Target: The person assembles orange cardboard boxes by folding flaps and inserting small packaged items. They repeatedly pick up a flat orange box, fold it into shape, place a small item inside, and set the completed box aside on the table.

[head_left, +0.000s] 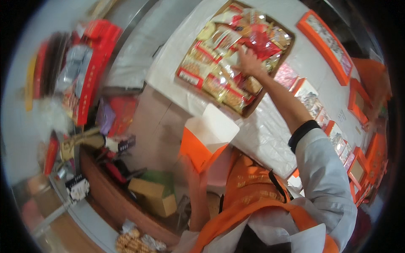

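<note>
My left hand (193, 165), smeared by motion, holds up an orange paper box (198, 148) from below. The box has a white inside and a raised white flap, and its mouth faces up. Over the table, my right hand (249, 62) reaches into a shallow cardboard carton (181, 63) full of small clear and red snack packets (202, 57). Its fingers are apart and touch or hover just over the packets near the carton's middle. No packet shows clearly in its grip.
Orange-framed boxes with printed covers (325, 44) lie along the table's right side. Orange open frames (358, 101) stand farther right, beside a blurred orange shape. At left are a red display box (99, 63), a brown cardboard box (152, 196) and a curved wooden edge (114, 194).
</note>
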Tool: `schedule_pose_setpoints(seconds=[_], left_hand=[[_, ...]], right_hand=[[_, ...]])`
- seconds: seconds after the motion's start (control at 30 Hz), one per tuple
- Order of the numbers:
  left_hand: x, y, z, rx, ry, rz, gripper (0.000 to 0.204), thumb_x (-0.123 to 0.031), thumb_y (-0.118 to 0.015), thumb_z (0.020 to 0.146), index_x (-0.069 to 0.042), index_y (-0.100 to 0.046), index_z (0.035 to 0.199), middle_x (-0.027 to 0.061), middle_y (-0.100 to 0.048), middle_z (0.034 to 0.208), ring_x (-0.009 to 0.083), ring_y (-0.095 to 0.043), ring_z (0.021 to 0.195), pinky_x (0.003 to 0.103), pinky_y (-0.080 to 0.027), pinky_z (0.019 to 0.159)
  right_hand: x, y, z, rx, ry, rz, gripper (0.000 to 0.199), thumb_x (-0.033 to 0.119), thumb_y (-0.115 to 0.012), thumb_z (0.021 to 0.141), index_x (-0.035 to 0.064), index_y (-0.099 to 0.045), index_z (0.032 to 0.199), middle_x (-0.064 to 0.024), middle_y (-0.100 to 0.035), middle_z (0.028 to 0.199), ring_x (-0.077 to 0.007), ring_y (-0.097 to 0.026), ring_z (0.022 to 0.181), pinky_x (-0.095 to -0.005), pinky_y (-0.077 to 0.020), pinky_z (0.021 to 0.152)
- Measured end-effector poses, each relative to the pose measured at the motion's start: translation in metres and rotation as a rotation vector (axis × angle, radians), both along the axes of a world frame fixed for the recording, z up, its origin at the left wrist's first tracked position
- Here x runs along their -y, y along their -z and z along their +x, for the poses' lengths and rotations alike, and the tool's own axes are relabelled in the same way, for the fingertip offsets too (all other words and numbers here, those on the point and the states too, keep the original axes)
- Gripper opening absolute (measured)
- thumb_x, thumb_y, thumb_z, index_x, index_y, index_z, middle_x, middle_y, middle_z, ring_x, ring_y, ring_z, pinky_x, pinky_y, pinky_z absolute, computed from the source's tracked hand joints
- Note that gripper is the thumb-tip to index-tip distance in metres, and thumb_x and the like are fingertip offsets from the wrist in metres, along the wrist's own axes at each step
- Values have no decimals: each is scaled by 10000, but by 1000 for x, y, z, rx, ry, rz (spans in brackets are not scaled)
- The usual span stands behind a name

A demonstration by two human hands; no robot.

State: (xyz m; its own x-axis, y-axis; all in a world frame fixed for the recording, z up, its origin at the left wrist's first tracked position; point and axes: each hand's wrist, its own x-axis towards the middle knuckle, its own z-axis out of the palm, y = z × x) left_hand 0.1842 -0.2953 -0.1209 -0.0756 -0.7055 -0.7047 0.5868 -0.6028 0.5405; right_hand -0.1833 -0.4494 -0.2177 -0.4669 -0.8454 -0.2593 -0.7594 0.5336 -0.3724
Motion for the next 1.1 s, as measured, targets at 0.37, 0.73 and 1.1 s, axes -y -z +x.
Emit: schedule_pose_setpoints(seconds=[0.37, 0.73, 1.1], left_hand=[[28, 23, -14, -1092, 84, 17, 365, -295, -488, 874, -67, -455, 1157, 76, -436, 1082, 209, -453, 955, 366, -437, 786], [14, -18, -101, 63, 484, -470, 503, -270, -367, 974, -17, -213, 1380, 85, -390, 1312, 171, -409, 1183, 311, -352, 978], [-105, -45, -177, -26, 803, -501, 521, -192, -409, 961, -54, -180, 1408, 87, -369, 1338, 170, -390, 1194, 322, -340, 991]], right_hand=[[-41, -34, -5, 816, 247, -401, 540, 224, -662, 792, 18, -403, 1219, -121, -560, 1067, -190, -569, 930, -312, -499, 719], [-256, -209, 32, 607, 193, -578, 469, 119, -634, 808, 85, -417, 1223, -69, -513, 1095, -170, -508, 1031, -307, -440, 858], [-403, -222, 71, 707, 579, -705, 494, 165, -455, 898, 18, -280, 1336, -207, -562, 1116, -274, -555, 991, -394, -404, 872]])
